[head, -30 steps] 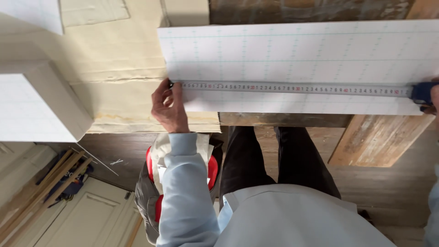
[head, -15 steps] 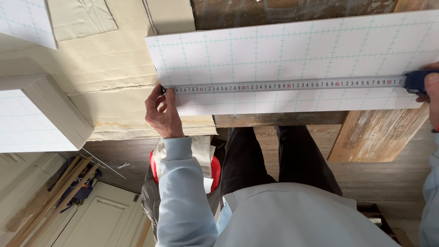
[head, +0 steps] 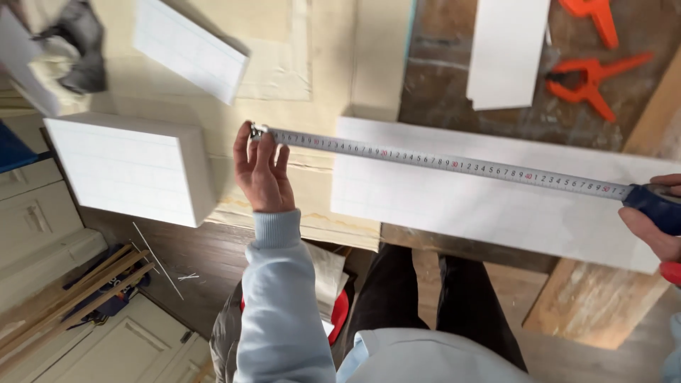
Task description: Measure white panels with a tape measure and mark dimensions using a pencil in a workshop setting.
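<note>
Tape stretched over white board

Tape (head: 454,162) runs as a long metal band across the middle of the frame, from its hooked end at centre left to the blue case (head: 656,206) at the right edge, sloping slightly downward to the right. The left hand (head: 261,174) pinches the hooked end between thumb and fingers, held up just left of the board's left end. The right hand (head: 649,230) shows only partly at the right edge, fingers wrapped around the case; how firmly it grips cannot be told.

Under the tape lies the board (head: 489,206), a long white panel with a faint grid, spanning centre to right on a rough wooden bench (head: 454,78). A thicker white block (head: 131,170) sits at centre left, well apart from the board, and another block (head: 191,46) lies tilted at upper left. A narrow white strip (head: 507,53) stands at upper right, with two orange clamps (head: 592,81) just beside it. Pale blue sleeve (head: 280,305) and dark trousers (head: 418,305) fill the lower centre. Wooden slats (head: 67,291) lie at lower left on the floor.
</note>
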